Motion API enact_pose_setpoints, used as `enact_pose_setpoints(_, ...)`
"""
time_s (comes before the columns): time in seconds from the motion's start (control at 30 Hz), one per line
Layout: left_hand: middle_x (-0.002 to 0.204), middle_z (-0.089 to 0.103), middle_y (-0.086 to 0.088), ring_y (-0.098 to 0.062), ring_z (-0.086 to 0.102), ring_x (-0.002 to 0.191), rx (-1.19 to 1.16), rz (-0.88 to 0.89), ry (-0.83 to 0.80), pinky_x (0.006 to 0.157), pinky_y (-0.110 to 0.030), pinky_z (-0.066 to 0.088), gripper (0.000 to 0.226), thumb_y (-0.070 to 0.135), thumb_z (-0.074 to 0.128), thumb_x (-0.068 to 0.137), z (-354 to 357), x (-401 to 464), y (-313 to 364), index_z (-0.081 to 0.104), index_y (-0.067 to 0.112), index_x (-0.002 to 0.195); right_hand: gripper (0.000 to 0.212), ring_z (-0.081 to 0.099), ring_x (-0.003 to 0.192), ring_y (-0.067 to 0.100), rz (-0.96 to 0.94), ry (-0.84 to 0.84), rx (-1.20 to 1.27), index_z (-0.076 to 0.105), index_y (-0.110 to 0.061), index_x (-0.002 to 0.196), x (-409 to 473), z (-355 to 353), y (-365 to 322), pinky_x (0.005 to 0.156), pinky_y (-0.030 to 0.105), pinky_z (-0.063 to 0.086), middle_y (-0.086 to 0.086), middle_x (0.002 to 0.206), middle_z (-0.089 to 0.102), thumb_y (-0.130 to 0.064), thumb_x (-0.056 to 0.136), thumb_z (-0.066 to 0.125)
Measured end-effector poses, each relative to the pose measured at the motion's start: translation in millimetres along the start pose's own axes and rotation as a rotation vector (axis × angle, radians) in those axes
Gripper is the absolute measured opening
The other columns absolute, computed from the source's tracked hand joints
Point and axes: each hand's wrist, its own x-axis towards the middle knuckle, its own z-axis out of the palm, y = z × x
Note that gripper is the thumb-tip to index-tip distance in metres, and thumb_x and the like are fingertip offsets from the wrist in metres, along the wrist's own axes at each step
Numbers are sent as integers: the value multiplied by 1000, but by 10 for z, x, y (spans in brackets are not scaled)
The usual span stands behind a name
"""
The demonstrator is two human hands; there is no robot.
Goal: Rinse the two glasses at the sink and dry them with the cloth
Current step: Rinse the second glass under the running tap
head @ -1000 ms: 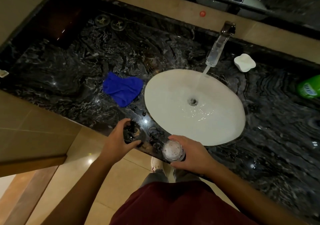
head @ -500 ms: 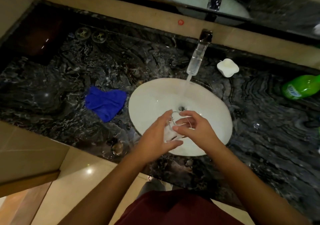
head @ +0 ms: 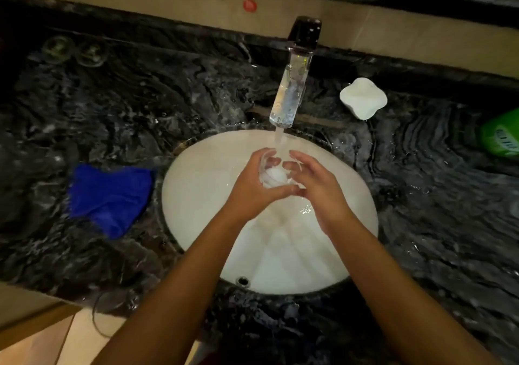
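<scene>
Second glass (head: 111, 305) sits at the near edge of the dark tabletop (head: 449, 224), left of the arms; a careless elbow could likely knock it off. Farther in, over the sink (head: 196, 196), left hand (head: 252, 187) curls its fingers (head: 259, 158) round a wet glass (head: 271, 172) under the faucet (head: 292, 84) stream; slip risk. Right hand (head: 317, 187) touches it with fingers (head: 296, 158) loosely spread; blue cloth (head: 111, 196) lies left of the sink.
</scene>
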Motion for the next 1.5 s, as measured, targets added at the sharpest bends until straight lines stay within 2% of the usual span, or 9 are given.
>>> enact_pose_setpoints(0.2, 119, 63, 14, 2, 62, 108, -266, -123, 79, 79, -14, 51, 64, 21, 86, 79, 164, 469, -203, 51, 30, 132, 25, 70, 110, 12, 63, 116, 28, 72, -36, 118, 546, 105, 137, 98, 36, 55, -8, 118, 75, -26, 96, 64)
enact_pose_setpoints(0.4, 122, 60, 9, -3, 60, 109, -163, -190, 31, 87, -21, 54, 69, 24, 87, 78, 55, 746, -475, 49, 26, 136, 28, 69, 99, 17, 219, 79, -8, 65, -19, 125, 853, 258, 287, 83, 35, 58, 0, 110, 72, -26, 99, 55)
enact_pose_setpoints(0.5, 120, 63, 5, -8, 64, 106, -169, -222, -10, 77, -19, 57, 59, 41, 82, 82, 2, 766, -535, 54, 25, 132, 20, 64, 79, 21, 307, 89, -28, 64, -8, 100, 978, 295, 223, 65, 32, 54, 6, 87, 65, -21, 92, 52)
enact_pose_setpoints(0.67, 119, 72, -10, -28, 72, 108, -428, -397, -46, 90, -54, 59, 67, 76, 61, 76, 49, 825, -440, 65, 24, 117, 20, 59, 65, 20, 346, 139, -7, 58, -16, 78, 1052, 314, 251, 64, 31, 48, 4, 69, 61, -23, 95, 48)
enact_pose_setpoints(0.83, 115, 75, -11, -30, 73, 106, -655, -470, -44, 98, -54, 55, 53, 60, 43, 101, 131, 867, -358, 68, 18, 122, 27, 72, 77, 13, 228, 246, 180, 70, -19, 91, 1001, 481, 246, 68, 29, 55, -2, 83, 76, -33, 99, 48)
enact_pose_setpoints(1.1, 94, 79, -5, -18, 76, 86, -672, -611, -36, 79, -38, 61, 52, 61, 46, 100, 65, 972, -349, 75, 18, 105, 26, 66, 98, 12, -123, 232, -264, 51, -29, 119, 948, 588, 417, 83, 29, 55, -2, 112, 64, -30, 94, 60)
enact_pose_setpoints(1.3, 135, 64, -10, -19, 61, 126, -900, -675, -32, 88, -29, 56, 55, 54, 43, 104, 128, 975, -524, 61, 10, 132, 45, 39, 145, 39, -249, 116, -826, 51, -6, 147, 724, 914, 614, 119, 50, 31, 24, 154, 45, -19, 104, 46)
enact_pose_setpoints(1.4, 99, 74, -2, -14, 73, 94, -1077, -682, -149, 78, -29, 59, 53, 52, 36, 106, 113, 989, -602, 72, 12, 105, 37, 48, 140, 28, -376, 80, -670, 66, -14, 133, 724, 709, 502, 118, 37, 35, 10, 143, 61, -22, 99, 55)
enact_pose_setpoints(1.5, 107, 71, -2, -16, 70, 105, -1100, -648, -195, 90, -34, 55, 42, 51, 57, 98, 102, 1002, -558, 69, 15, 116, 31, 63, 111, 19, -526, 235, -607, 74, -17, 113, 816, 457, 429, 91, 30, 50, 0, 114, 71, -32, 89, 61)
